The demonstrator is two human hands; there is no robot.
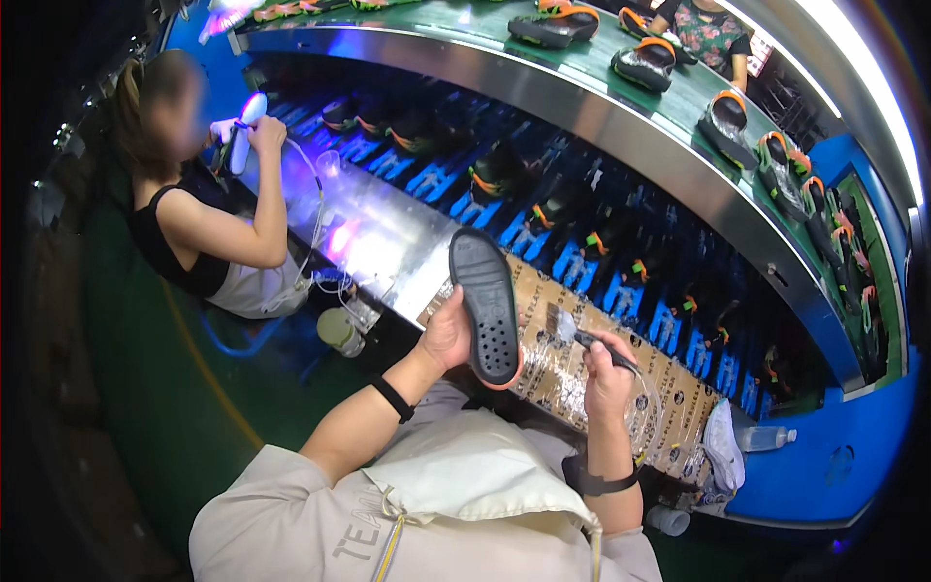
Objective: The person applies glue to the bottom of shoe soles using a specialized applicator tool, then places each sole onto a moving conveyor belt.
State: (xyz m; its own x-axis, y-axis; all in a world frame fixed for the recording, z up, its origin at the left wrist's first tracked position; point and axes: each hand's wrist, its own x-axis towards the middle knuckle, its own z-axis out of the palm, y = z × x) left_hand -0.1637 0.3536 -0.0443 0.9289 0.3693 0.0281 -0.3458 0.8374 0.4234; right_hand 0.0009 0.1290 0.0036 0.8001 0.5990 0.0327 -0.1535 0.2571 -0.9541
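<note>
Mid-frame, the left hand (pixel 448 333) is gripping a black perforated sole (pixel 485 308). The right hand (pixel 608 380) is clasping a black-handled brush (pixel 585 339)

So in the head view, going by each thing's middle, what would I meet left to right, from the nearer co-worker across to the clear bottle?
Co-worker → pale container → left hand → dark sole → brush head → right hand → white item → clear bottle

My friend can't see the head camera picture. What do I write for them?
A person's left hand holds a black shoe sole; the right hand holds a brush. Ahead, shoes sit on a green belt, and a co-worker is at left.
</note>
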